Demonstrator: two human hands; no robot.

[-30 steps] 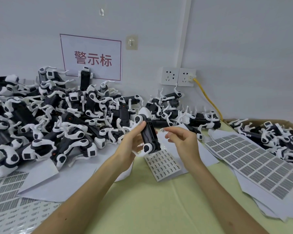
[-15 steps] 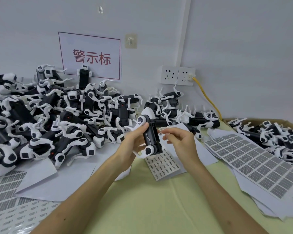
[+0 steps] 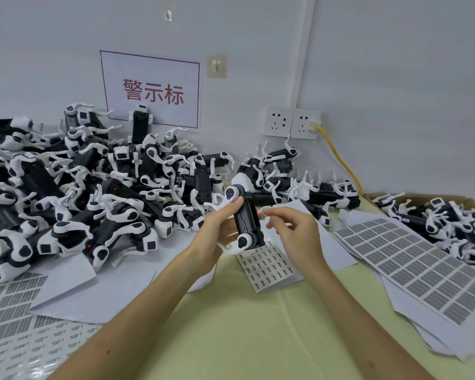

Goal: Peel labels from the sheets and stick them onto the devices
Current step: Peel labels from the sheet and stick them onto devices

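The black-and-white plastic device (image 3: 246, 219) is up off the bench, held nearly upright in mid-view with its dark flat side turned toward the right hand. I judge that to be the face due for a sticker. The left hand (image 3: 217, 233) wraps it from the left, one fingertip up by the white round joint, bracing it against the coming press. The right hand (image 3: 296, 231) sits just beside the device, thumb and forefinger pinched on what looks like a tiny pale label (image 3: 263, 215) right at the device's edge; whether it touches yet, I cannot tell. Directly below lies the white sheet of small printed labels (image 3: 269, 267), placed for a short reach. To the right a larger white sheet of grey rectangular labels (image 3: 412, 259) fans across the pale green bench (image 3: 244, 325). A big heap of matching devices (image 3: 93, 193) crowds the left, and more fill the brown cardboard box (image 3: 450, 215) at far right.
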